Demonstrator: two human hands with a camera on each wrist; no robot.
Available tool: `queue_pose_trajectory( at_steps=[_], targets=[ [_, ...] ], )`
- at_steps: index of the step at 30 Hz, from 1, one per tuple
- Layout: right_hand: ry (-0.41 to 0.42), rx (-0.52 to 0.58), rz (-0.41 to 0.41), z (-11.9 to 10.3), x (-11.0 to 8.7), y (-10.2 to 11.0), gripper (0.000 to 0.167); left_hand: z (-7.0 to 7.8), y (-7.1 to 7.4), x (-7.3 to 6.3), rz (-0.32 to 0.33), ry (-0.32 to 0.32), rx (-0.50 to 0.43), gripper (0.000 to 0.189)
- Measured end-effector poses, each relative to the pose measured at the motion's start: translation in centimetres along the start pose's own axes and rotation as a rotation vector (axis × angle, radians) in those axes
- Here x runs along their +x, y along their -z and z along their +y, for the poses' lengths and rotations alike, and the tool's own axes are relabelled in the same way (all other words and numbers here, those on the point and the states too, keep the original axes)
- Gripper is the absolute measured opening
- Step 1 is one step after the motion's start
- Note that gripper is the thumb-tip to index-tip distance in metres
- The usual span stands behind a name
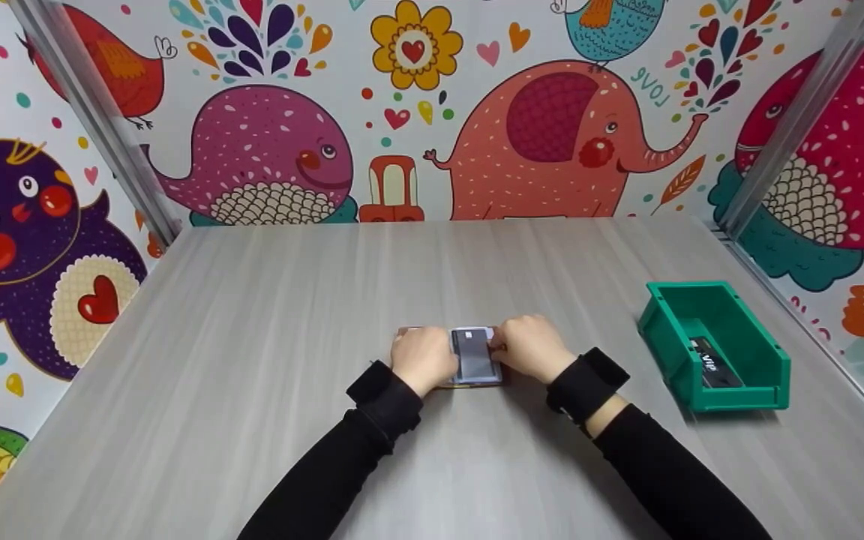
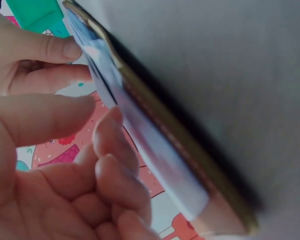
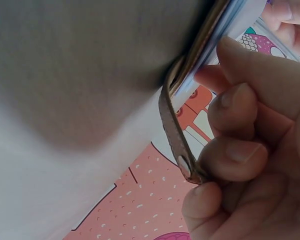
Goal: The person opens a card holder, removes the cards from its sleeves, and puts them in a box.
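Two black sleeves (image 1: pixel 312 472) reach in closest to me, each ending at one black wristband (image 1: pixel 385 405); I count two hands beyond them. Between these, on the pale, wood-grained surface (image 1: pixel 267 315), I have one card holder (image 2: pixel 175 142), spread flat and well left of one green bin (image 1: pixel 739 397). One dark grey card (image 1: pixel 475 356) with a small chip shows in it; I can read no lettering there.

The right hand's (image 1: pixel 535 346) grip has the card holder's edge pinched between thumb and forefinger. At the left hand (image 1: pixel 423 360), I see bent fingers beside the clear sheets, but I cannot tell whether that grip grasps anything.

My right wrist feed shows one narrow brown strap (image 3: pixel 170 122), leather-like, with one round snap (image 3: pixel 185 165) near its tip. The holder's cover looks tan and thin, its inner sheets glossy.

Inside the smooth, box-shaped bin I make out a black card (image 1: pixel 713 364) printed "Vip" in pale letters. On the patterned wall (image 1: pixel 469 90), "LOVE" appears reversed beside one coral elephant (image 1: pixel 544 172).
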State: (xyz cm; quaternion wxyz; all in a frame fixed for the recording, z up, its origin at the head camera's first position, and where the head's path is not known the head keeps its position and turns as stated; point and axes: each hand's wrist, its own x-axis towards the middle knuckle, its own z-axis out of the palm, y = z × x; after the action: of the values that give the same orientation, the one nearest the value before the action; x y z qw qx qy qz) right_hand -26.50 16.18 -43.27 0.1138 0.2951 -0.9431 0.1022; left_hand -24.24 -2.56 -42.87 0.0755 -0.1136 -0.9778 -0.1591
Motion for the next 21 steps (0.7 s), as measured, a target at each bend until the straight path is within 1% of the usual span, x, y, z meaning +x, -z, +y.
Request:
queue_pose_trajectory(
  at_steps=[5,14,21],
  targets=[
    [-0.001,0.016,0.002,0.02,-0.03,-0.06,0.011,0.21,-0.12,0.14,-0.04,0.035,-0.025,0.01],
    [-0.007,0.007,0.004,0.09,-0.06,-0.1,0.01,0.45,-0.11,0.42,-0.106,0.06,0.006,0.015],
    [-0.015,0.008,0.003,-0.07,-0.1,-0.05,0.01,0.42,0.07,0.63,-0.155,0.084,-0.031,0.015]
  ],
)
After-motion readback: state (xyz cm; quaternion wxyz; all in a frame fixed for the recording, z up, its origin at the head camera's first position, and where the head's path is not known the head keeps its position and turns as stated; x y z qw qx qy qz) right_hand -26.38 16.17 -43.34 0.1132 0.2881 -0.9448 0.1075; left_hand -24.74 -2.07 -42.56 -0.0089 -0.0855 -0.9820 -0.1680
